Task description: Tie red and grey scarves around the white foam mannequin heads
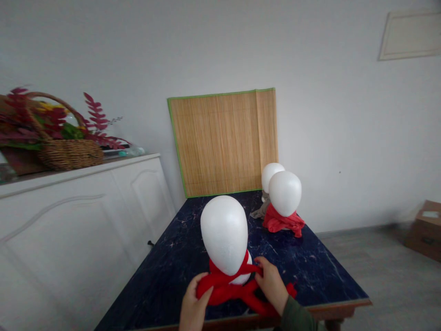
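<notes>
A white foam mannequin head (224, 232) stands upright near the front of the table. Round its neck lies a red scarf (223, 293), with its ends crossing in front of the base. My left hand (195, 301) is closed on the scarf at the left of the neck, thumb on top. On the right, my right hand (271, 281) pinches another stretch of the scarf beside the white base. One fringed end pokes out past my right wrist.
Further back on the dark blue marbled table (165, 257) stand two white mannequin heads; the nearer head (285, 193) wears a coral-red cloth (280, 220). A bamboo mat (223, 142) leans against the wall. At left, a white cabinet (138, 193) carries a flower basket (72, 151).
</notes>
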`<state>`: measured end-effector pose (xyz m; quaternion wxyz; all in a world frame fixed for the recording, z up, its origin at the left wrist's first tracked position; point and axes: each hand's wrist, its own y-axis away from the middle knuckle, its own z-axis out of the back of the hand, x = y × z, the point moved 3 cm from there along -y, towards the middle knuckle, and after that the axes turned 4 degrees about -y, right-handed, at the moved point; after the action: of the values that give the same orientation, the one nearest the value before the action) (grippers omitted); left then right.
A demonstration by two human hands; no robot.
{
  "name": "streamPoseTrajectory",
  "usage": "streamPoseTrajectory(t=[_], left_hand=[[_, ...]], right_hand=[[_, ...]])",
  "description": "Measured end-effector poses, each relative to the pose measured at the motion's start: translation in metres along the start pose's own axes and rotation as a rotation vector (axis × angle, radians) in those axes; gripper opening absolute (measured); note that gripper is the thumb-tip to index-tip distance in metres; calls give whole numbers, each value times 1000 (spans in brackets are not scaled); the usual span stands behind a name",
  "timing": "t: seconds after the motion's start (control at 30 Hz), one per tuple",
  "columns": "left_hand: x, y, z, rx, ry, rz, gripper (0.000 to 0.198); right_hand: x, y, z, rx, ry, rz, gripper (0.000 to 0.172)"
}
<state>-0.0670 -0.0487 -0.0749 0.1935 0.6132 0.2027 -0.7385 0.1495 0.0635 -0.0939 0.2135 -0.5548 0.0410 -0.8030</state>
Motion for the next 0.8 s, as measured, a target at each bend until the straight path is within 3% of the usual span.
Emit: streamPoseTrajectory(t=[0.1, 0.17, 0.3, 0.4, 0.53, 0.7, 0.8], left_hand=[[11, -24, 30, -184, 196, 85, 48], [17, -35, 32, -182, 173, 110, 49], [21, -40, 2, -3, -38, 25, 36], [23, -33, -28, 114, -131, -20, 36], [15, -19, -78, 228, -205, -43, 44], [-13, -2, -175, 460, -80, -186, 43], [-28, 1, -225, 553, 14, -251, 45]], right_hand=[[-15, -33, 16, -83, 189, -48, 39], [-17, -46, 9, -70, 237, -44, 43], [-11, -46, -27, 57, 213, -22, 42], [-10, -39, -32, 38, 98, -53, 44], [-28, -34, 15, -151, -51, -59, 43], [-78, -24, 113, -301, -58, -146, 41], [-108, -17, 157, -356, 66, -223, 44]])
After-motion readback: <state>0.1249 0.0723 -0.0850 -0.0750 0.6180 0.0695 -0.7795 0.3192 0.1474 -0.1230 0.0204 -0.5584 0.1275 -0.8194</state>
